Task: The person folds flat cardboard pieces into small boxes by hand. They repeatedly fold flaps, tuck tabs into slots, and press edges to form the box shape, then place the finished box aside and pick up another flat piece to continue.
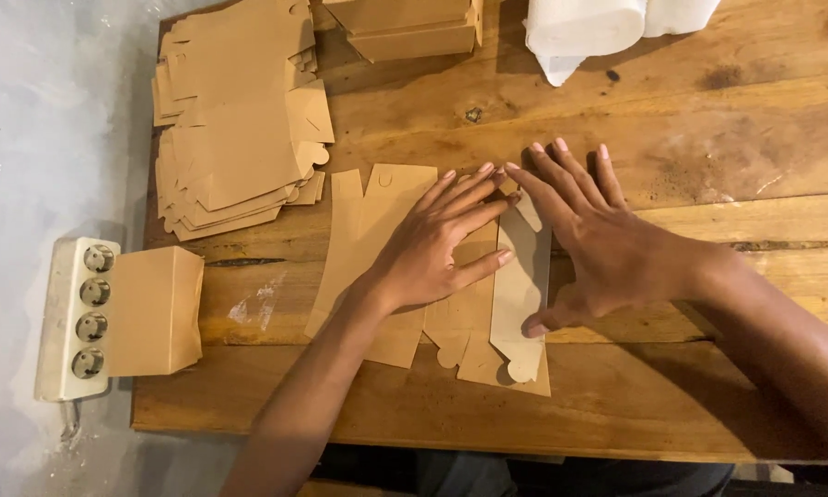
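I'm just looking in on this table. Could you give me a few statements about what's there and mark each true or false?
1. The left hand lies flat on a brown cardboard cutout. True.
2. The right hand is lifted clear of the cardboard. False: its fingers and thumb rest on a raised flap of the cutout.
3. A stack of flat cutouts lies at the table's far left corner. True.
4. The white power strip sits in the middle of the wooden table. False: it lies off the table's left edge, beside a folded box.
5. Both hands hold scissors. False: no scissors are in view.
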